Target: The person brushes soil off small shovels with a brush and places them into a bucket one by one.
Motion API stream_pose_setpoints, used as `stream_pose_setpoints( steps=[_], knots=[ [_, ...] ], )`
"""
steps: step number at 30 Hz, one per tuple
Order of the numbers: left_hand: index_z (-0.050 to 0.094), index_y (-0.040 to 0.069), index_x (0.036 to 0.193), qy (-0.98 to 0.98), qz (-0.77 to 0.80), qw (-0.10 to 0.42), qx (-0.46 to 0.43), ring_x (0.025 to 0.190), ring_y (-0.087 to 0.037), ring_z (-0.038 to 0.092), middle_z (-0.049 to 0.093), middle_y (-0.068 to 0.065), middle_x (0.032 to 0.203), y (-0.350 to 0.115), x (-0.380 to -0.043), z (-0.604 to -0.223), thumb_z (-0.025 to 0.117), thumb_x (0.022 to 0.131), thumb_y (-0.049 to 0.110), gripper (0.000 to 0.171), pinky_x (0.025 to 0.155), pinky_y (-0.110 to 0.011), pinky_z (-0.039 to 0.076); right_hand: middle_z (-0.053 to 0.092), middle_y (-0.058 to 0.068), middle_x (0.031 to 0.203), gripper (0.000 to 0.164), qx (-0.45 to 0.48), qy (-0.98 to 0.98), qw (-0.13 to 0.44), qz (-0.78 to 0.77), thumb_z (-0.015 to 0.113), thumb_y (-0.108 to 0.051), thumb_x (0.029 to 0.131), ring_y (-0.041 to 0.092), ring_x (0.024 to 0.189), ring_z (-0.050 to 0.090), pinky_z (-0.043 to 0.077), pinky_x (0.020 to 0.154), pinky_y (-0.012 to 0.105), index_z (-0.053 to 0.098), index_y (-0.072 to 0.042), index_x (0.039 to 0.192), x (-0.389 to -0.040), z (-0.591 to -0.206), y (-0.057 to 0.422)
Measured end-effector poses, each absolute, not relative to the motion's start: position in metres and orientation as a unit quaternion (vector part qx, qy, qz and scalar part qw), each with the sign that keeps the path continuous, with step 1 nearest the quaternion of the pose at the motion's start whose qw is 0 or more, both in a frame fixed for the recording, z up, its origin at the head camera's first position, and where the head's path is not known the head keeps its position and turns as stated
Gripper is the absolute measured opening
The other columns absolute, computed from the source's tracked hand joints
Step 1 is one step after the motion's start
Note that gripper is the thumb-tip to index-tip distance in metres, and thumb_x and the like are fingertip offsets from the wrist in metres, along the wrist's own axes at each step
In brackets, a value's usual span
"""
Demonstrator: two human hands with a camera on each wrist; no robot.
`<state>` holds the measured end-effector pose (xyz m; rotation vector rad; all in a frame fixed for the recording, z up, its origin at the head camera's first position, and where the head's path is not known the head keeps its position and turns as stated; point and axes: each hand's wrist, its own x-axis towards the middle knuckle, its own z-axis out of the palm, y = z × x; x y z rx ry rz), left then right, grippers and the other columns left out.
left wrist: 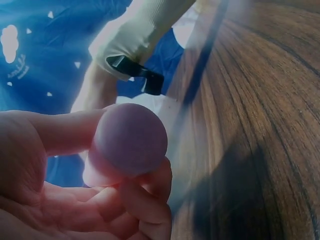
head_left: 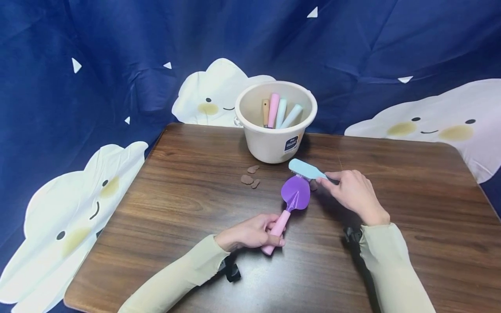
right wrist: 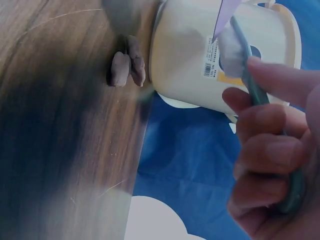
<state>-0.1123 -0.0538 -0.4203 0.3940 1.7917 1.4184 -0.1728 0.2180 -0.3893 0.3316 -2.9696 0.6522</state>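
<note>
My left hand [head_left: 254,230] grips the pink handle of a small trowel [head_left: 296,193] with a purple, rounded blade. In the left wrist view the handle's round end [left wrist: 131,139] sits between thumb and curled fingers. Above the table, my right hand [head_left: 354,191] holds a light-blue brush [head_left: 303,168] by its handle, fingers curled round it. Its pale bristles face down at the tip of the trowel blade, and they overlap it in the head view. Brown lumps [right wrist: 120,69] lie on the table below my right hand, partly hidden by it in the head view.
A cream bucket [head_left: 266,145] stands at the table's back edge, with pink, light-blue and wooden handles [head_left: 274,111] leaning inside. Several brown lumps [head_left: 247,179] lie in front of it. Behind the wooden table [head_left: 176,208] hangs a blue cloth [head_left: 129,39] with white clouds.
</note>
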Motion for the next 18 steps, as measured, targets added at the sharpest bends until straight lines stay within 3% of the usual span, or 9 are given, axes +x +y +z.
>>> stream_pose_setpoints(
  steps=[8, 14, 18],
  knots=[
    [0.050, -0.006, 0.106, 0.710, 0.559, 0.397, 0.160, 0.065, -0.011, 0.057, 0.061, 0.001, 0.079, -0.054, -0.112, -0.423, 0.067, 0.084, -0.001, 0.028, 0.057, -0.017, 0.049, 0.072, 0.021, 0.102, 0.047, 0.094, -0.967, 0.062, 0.227, 0.060, -0.047, 0.091, 0.043, 0.092, 0.066, 0.049, 0.063, 0.053, 0.071, -0.007, 0.113, -0.172, -0.392, 0.218],
    [0.049, -0.008, 0.108, 0.719, 0.547, 0.397, 0.161, 0.063, -0.010, 0.058, 0.061, 0.000, 0.078, -0.054, -0.113, -0.421, 0.067, 0.084, 0.000, 0.031, 0.056, -0.018, 0.051, 0.075, 0.013, 0.093, 0.037, 0.132, -0.952, 0.070, 0.267, 0.065, -0.039, 0.090, 0.031, 0.083, 0.070, 0.052, 0.069, 0.048, 0.074, -0.007, 0.108, -0.166, -0.388, 0.211],
    [0.049, -0.008, 0.108, 0.719, 0.546, 0.397, 0.165, 0.062, -0.007, 0.058, 0.059, 0.002, 0.077, -0.055, -0.115, -0.420, 0.067, 0.084, 0.000, 0.032, 0.057, -0.017, 0.050, 0.075, 0.009, 0.096, 0.032, 0.178, -0.940, 0.060, 0.285, 0.068, -0.035, 0.089, 0.025, 0.086, 0.071, 0.055, 0.075, 0.046, 0.075, -0.008, 0.106, -0.160, -0.388, 0.205]
  ],
)
